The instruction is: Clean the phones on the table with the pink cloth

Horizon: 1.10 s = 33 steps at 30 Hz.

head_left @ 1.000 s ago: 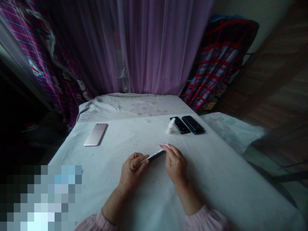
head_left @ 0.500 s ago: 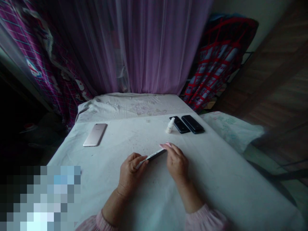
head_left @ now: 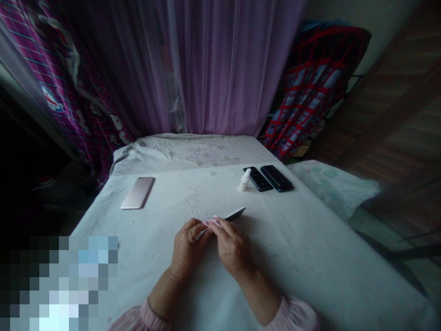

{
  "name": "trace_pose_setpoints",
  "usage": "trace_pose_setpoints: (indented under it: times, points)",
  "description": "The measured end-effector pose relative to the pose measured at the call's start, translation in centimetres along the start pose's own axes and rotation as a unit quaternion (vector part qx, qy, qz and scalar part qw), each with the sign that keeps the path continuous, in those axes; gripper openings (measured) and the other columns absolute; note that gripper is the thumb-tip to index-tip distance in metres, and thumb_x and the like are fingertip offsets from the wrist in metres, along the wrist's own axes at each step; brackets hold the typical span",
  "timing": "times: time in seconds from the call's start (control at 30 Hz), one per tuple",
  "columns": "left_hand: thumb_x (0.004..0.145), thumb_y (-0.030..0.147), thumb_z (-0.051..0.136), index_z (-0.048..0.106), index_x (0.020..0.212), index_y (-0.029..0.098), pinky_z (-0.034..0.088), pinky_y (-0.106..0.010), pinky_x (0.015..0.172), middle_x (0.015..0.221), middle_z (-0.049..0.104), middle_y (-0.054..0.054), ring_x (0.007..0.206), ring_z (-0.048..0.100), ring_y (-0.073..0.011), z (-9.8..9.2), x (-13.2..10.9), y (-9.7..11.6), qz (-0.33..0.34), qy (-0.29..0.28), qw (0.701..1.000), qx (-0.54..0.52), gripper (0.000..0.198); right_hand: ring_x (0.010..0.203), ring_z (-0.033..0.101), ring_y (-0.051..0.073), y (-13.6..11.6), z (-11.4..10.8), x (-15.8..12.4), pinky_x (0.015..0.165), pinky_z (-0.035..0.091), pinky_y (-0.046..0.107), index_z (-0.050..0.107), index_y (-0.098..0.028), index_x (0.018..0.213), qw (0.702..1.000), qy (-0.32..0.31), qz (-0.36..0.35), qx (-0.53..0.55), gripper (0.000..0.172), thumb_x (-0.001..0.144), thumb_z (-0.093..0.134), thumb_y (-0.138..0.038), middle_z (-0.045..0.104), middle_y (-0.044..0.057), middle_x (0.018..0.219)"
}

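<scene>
A phone [head_left: 235, 214] is tilted edge-on above the white cloth, its near end inside the fingers of my left hand [head_left: 189, 244]. My right hand [head_left: 235, 248] is closed on a small pink cloth [head_left: 214, 221] and presses it round the phone's edge, close beside the left fingers. Only the phone's far end shows past the right fingers; the rest is covered by both hands. Beyond the hands stands a small white spray bottle [head_left: 244, 181], upright.
Two dark phones [head_left: 259, 179] [head_left: 277, 178] lie side by side behind the bottle. A rose-gold phone [head_left: 138, 193] lies face down on the left of the cloth-covered table [head_left: 193, 158]. A whitish plastic sheet [head_left: 332, 184] is beyond the right edge, purple curtains [head_left: 220, 69] behind.
My right hand has slid the pink cloth along the phone's edge, from its far end toward my left hand. The left hand keeps its hold in nearly the same place.
</scene>
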<state>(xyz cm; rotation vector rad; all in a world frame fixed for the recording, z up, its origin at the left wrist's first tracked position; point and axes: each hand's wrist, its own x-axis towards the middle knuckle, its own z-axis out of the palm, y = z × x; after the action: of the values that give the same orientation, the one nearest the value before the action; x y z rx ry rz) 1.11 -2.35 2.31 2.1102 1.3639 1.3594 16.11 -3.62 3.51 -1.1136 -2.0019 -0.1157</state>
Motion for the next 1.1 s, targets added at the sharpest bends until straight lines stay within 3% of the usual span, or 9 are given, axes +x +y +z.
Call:
trace_pose_setpoints:
  times: [0.27, 0.37, 0.47, 0.6, 0.8, 0.9, 1.0, 1.1]
  points:
    - [0.091, 0.034, 0.053, 0.071, 0.092, 0.022, 0.052, -0.025, 0.064, 0.080, 0.065, -0.003, 0.071, 0.064, -0.0148, -0.1, 0.3, -0.2, -0.043, -0.034, 0.998, 0.011, 0.022, 0.108, 0.062, 0.017, 5.8, -1.1, 0.1, 0.095, 0.048, 0.029, 0.068, -0.027, 0.113, 0.988, 0.053, 0.142, -0.030, 0.041, 0.093, 0.036, -0.012, 0.068, 0.005, 0.114]
    - [0.090, 0.032, 0.052, 0.070, 0.095, 0.022, 0.052, -0.034, 0.075, 0.086, 0.067, -0.006, 0.081, 0.063, -0.0195, -0.2, 0.6, -1.1, -0.044, -0.011, 0.997, 0.065, 0.021, 0.107, 0.063, 0.019, 8.1, -0.6, -0.6, 0.092, 0.050, 0.031, 0.069, -0.023, 0.111, 0.972, 0.102, 0.212, 0.015, 0.041, 0.090, 0.035, -0.015, 0.070, 0.006, 0.109]
    - [0.088, 0.027, 0.054, 0.071, 0.091, 0.024, 0.047, -0.046, 0.087, 0.107, 0.067, -0.008, 0.100, 0.060, -0.0260, -0.3, 0.7, -2.0, -0.063, 0.001, 0.989, 0.135, 0.018, 0.099, 0.066, 0.022, 9.6, 0.3, -1.5, 0.085, 0.055, 0.035, 0.071, -0.019, 0.107, 0.946, 0.132, 0.287, 0.076, 0.037, 0.087, 0.040, -0.022, 0.072, 0.009, 0.105]
    - [0.087, 0.024, 0.055, 0.072, 0.089, 0.026, 0.040, -0.055, 0.095, 0.128, 0.059, -0.008, 0.122, 0.048, -0.0330, -0.3, 0.7, -2.3, -0.109, -0.018, 0.972, 0.207, 0.017, 0.100, 0.066, 0.023, 9.9, 1.3, -2.0, 0.086, 0.054, 0.036, 0.073, -0.018, 0.104, 0.933, 0.127, 0.312, 0.126, 0.036, 0.085, 0.044, -0.029, 0.073, 0.010, 0.104]
    - [0.087, 0.024, 0.057, 0.072, 0.090, 0.027, 0.035, -0.053, 0.100, 0.126, 0.062, -0.006, 0.124, 0.048, -0.0316, -0.1, 0.6, -2.0, -0.116, -0.047, 0.961, 0.247, 0.016, 0.101, 0.066, 0.024, 9.3, 1.6, -1.7, 0.088, 0.053, 0.037, 0.074, -0.017, 0.100, 0.932, 0.106, 0.323, 0.124, 0.038, 0.084, 0.042, -0.032, 0.073, 0.012, 0.102]
    - [0.088, 0.030, 0.058, 0.069, 0.102, 0.027, 0.029, -0.055, 0.105, 0.129, 0.061, -0.007, 0.127, 0.045, -0.0312, -0.1, 0.3, -1.8, -0.109, -0.072, 0.959, 0.251, 0.019, 0.098, 0.067, 0.024, 9.1, 1.4, -1.6, 0.085, 0.054, 0.036, 0.073, -0.017, 0.099, 0.928, 0.110, 0.333, 0.126, 0.038, 0.085, 0.042, -0.033, 0.073, 0.012, 0.101]
    - [0.080, 0.050, 0.065, 0.060, 0.120, 0.024, 0.017, -0.063, 0.109, 0.133, 0.057, -0.011, 0.131, 0.041, -0.0353, 0.2, -0.1, -1.4, -0.075, -0.119, 0.959, 0.245, 0.048, 0.099, 0.067, 0.025, 9.0, 1.3, -1.7, 0.086, 0.054, 0.037, 0.073, -0.017, 0.100, 0.929, 0.106, 0.330, 0.126, 0.037, 0.086, 0.043, -0.033, 0.073, 0.012, 0.102]
    - [0.068, 0.061, 0.072, 0.055, 0.126, 0.020, 0.011, -0.068, 0.108, 0.134, 0.055, -0.016, 0.132, 0.038, -0.0404, 0.5, -0.4, -1.2, -0.045, -0.150, 0.956, 0.247, 0.073, 0.098, 0.067, 0.025, 8.9, 1.4, -1.7, 0.086, 0.054, 0.038, 0.072, -0.017, 0.102, 0.931, 0.087, 0.327, 0.137, 0.036, 0.087, 0.043, -0.033, 0.073, 0.012, 0.102]
